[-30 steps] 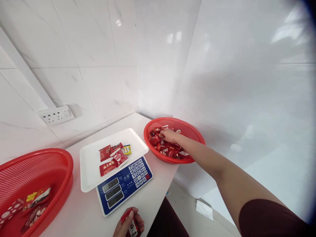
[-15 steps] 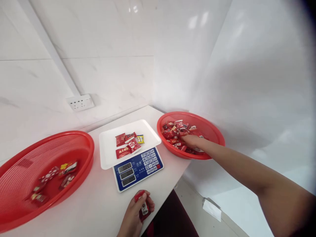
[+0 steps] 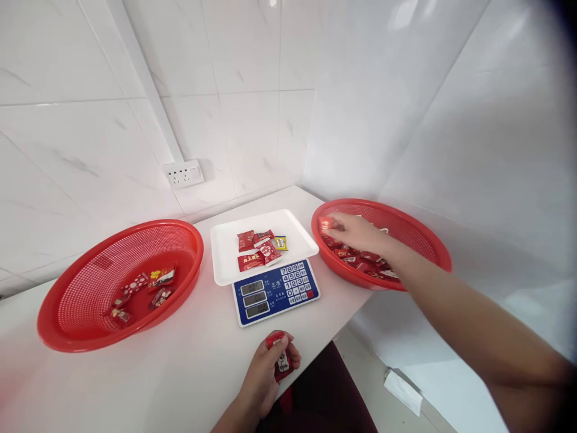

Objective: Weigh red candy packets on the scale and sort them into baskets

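Observation:
My right hand (image 3: 354, 228) hovers over the left part of the right red basket (image 3: 424, 240), fingers pinched on a small red packet (image 3: 324, 224). More red packets (image 3: 356, 260) lie in that basket below it. Near the front edge of the white counter, my left hand (image 3: 268, 373) is closed round another red packet (image 3: 280, 358). Between both hands stands a blue-faced scale (image 3: 274, 291) with a white tray (image 3: 225, 255) holding several red packets (image 3: 256, 249) and a yellow one (image 3: 280, 242).
A second red basket (image 3: 81, 313) at the left holds several packets (image 3: 142, 288). A wall socket (image 3: 183, 173) sits on the tiled wall behind. The counter (image 3: 157, 373) ends just right of the scale, with the floor and a scrap of paper (image 3: 402, 391) below.
My right hand has lifted from the packets in the right basket and now pinches one red packet. The view has swung left, bringing the whole left basket into sight.

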`<act>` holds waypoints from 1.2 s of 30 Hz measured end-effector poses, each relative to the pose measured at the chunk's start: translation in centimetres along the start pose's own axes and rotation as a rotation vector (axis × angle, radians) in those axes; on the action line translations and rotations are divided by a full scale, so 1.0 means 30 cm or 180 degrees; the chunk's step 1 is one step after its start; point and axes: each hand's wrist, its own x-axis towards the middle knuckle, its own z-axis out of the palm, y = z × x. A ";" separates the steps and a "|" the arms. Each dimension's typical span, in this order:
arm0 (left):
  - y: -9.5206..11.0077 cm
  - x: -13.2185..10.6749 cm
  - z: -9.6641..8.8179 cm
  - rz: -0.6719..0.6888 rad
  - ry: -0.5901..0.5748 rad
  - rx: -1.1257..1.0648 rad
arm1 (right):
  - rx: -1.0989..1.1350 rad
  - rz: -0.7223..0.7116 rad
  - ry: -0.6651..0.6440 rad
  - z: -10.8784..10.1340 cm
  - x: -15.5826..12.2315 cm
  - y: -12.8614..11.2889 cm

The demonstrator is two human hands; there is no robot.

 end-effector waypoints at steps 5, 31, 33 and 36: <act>-0.016 0.006 -0.016 0.0018 -0.0083 -0.0019 | 0.0674 -0.0337 0.0474 0.144 -0.038 -0.151; -0.044 0.002 0.011 0.0422 -0.0479 0.1328 | 0.3186 0.0093 -0.2025 0.543 -0.482 -0.159; -0.047 0.003 0.014 0.0369 -0.0495 0.1406 | 0.3309 0.0094 -0.2016 0.544 -0.481 -0.150; -0.045 0.008 0.015 0.0339 -0.0472 0.1566 | 0.3385 0.0018 -0.1969 0.541 -0.479 -0.130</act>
